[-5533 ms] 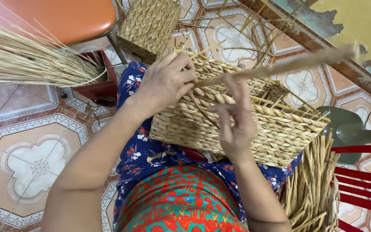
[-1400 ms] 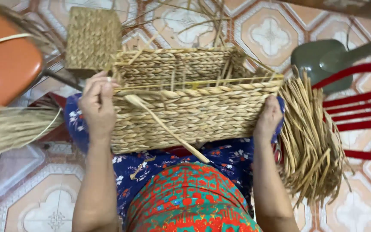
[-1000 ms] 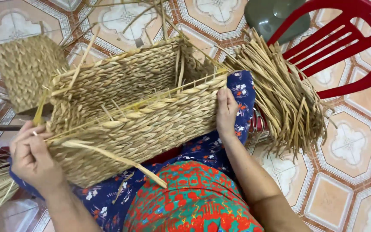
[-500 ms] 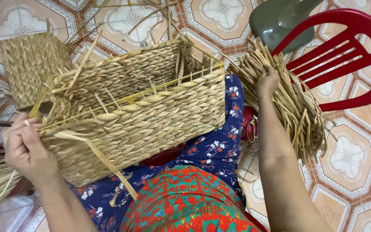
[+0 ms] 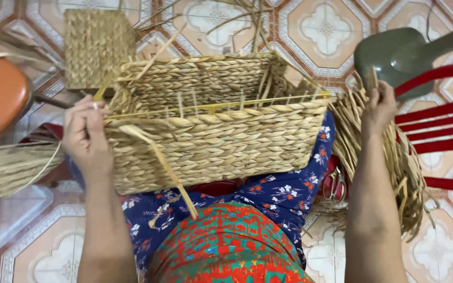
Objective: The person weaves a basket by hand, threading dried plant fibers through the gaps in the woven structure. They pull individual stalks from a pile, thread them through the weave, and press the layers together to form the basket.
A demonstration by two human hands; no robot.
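A half-woven rectangular basket of pale plaited straw [image 5: 213, 123] rests across the lap. The left hand [image 5: 85, 137] pinches its loose weaving strand at the rim corner; the right hand [image 5: 378, 107] grips strands from the bundle of dried straw [image 5: 405, 167] over the red plastic chair [image 5: 441, 112]. With only one hand steadying it, the basket could tip forward.

A rectangular basket [image 5: 213, 139] of braided pale straw sits upright on the person's lap at the centre of the view, open side up, thin stakes standing along its unfinished near rim. One loose flat strand [image 5: 166, 167] hangs from its nine o'clock corner toward six o'clock. At three o'clock, a thick bundle of dry straw strands [image 5: 399, 167] drapes downward.
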